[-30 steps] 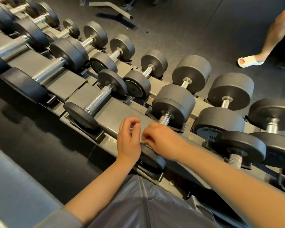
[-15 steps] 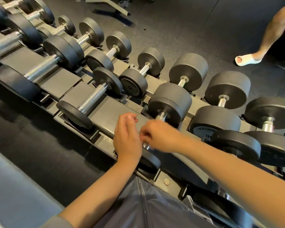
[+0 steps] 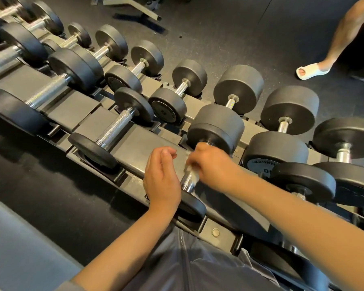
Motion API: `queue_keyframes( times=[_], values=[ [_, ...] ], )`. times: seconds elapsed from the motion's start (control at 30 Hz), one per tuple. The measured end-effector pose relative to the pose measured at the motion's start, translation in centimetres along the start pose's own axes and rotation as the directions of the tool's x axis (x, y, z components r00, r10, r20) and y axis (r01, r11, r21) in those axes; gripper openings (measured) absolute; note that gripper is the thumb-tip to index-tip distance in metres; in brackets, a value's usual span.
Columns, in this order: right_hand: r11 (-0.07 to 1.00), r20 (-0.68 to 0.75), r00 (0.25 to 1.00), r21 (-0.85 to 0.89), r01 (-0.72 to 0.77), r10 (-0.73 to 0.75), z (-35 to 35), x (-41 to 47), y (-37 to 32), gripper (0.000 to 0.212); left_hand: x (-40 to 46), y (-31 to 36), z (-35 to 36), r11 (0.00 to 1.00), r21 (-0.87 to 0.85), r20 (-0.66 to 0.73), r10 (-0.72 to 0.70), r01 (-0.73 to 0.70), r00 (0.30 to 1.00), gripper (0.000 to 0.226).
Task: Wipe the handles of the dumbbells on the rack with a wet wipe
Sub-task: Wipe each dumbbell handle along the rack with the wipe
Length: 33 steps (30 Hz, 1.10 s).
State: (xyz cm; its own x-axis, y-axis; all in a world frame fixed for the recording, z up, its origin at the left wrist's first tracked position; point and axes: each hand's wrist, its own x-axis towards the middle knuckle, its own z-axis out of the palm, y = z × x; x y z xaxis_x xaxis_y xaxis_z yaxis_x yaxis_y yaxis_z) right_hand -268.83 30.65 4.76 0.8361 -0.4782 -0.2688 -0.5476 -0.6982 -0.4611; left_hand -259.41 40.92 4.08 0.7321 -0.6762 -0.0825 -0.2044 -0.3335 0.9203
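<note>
A dark rack (image 3: 147, 143) holds rows of black dumbbells with chrome handles. My right hand (image 3: 213, 164) grips a crumpled white wet wipe (image 3: 192, 173) wrapped on the knurled handle (image 3: 187, 182) of the nearest dumbbell, whose far head (image 3: 214, 131) lies just beyond my fingers and whose near plate (image 3: 192, 204) lies below. My left hand (image 3: 161, 177) hovers just left of that handle, fingers loosely curled, holding nothing. Another dumbbell with a bare handle (image 3: 114, 129) lies one slot to the left.
More dumbbells (image 3: 282, 148) fill the rack to the right and the far row. Another person's leg and white sandal (image 3: 311, 70) stand on the dark floor at the upper right. A bench frame (image 3: 132, 7) lies at the top. A grey pad (image 3: 19, 248) is at lower left.
My right hand has slid up the handle toward the far head, uncovering the lower chrome part and the wipe. My left hand has stayed beside it.
</note>
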Motion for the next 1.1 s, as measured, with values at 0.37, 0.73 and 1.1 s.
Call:
queue_keyframes(
  times=[0.37,0.73,1.1],
  values=[
    [0.979,0.028,1.0,0.204,-0.004,-0.001,0.2,-0.4,-0.1,0.018,-0.2,0.3,0.2,0.998,-0.059,-0.063,0.005,-0.008,0.998,0.036],
    [0.89,0.326,0.944,-0.444,0.104,0.053,-2.0,4.3,-1.8,0.04,-0.1,0.3,0.1,0.992,-0.066,-0.027,-0.108,0.106,0.994,0.012],
    [0.971,0.428,0.891,-0.11,0.214,-0.148,-1.8,3.4,-4.7,0.013,0.2,1.5,-0.1,0.954,-0.12,-0.027,-0.281,0.276,0.959,0.017]
  ],
)
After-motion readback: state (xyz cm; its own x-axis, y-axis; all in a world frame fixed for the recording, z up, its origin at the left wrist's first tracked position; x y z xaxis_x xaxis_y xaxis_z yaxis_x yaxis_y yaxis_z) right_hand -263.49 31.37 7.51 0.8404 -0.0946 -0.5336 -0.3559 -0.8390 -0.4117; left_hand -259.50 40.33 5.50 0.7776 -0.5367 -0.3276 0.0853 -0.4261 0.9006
